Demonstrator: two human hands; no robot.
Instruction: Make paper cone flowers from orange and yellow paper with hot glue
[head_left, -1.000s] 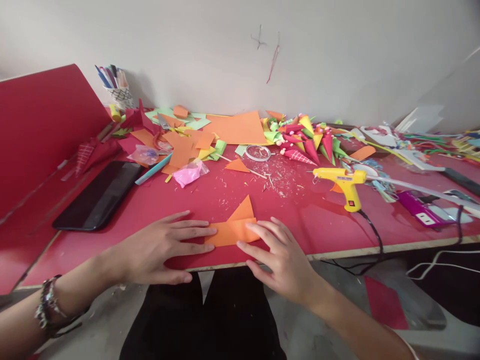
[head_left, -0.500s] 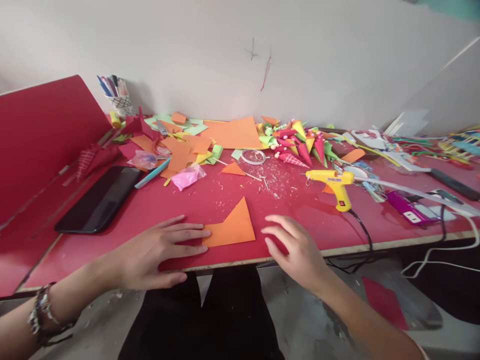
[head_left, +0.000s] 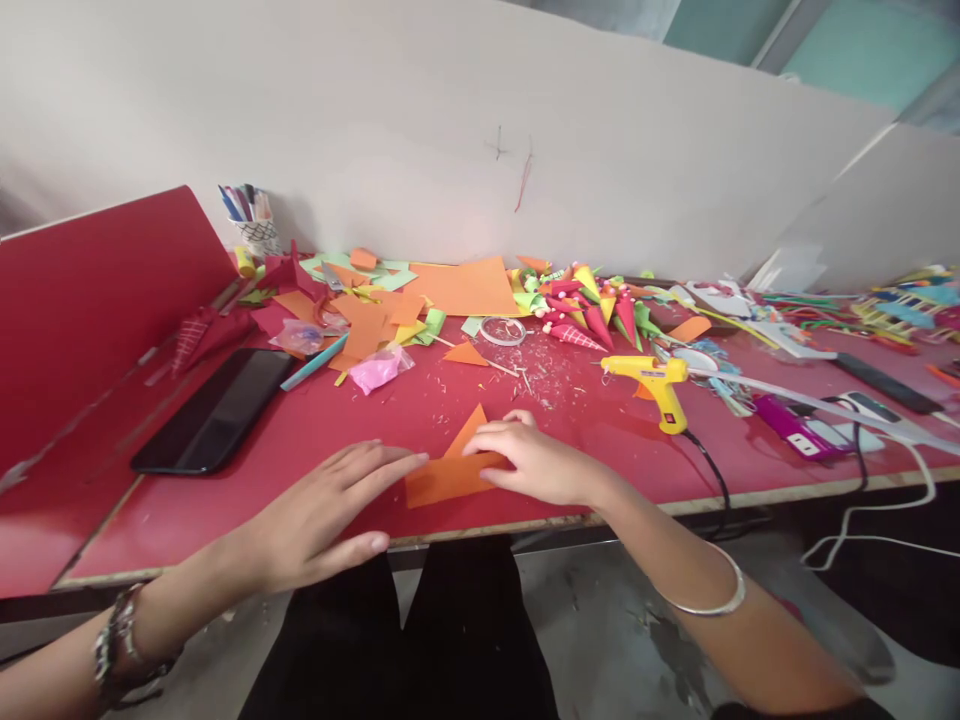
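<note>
A piece of orange paper (head_left: 446, 484) lies near the table's front edge, with a pointed part rising at its far side. My left hand (head_left: 330, 510) rests flat at the paper's left end, fingers stretched out and the index fingertip at its upper left corner. From the right, my right hand (head_left: 536, 462) reaches over the paper, its fingers bent and the thumb close beneath them, gripping the paper's right part. That hand covers the paper's right end. Beyond the paper lies a small orange triangle of paper (head_left: 466, 354).
A yellow glue gun (head_left: 652, 380) lies to the right with its cord over the edge. A black phone (head_left: 214, 410) is at left. Colourful paper cones (head_left: 592, 305), paper scraps (head_left: 367, 325), a tape roll (head_left: 502, 331) and a pen cup (head_left: 259, 235) line the back.
My right hand has moved left onto the orange paper and closed on its right part. My left hand stays at the left end. The view has tilted up slightly.
</note>
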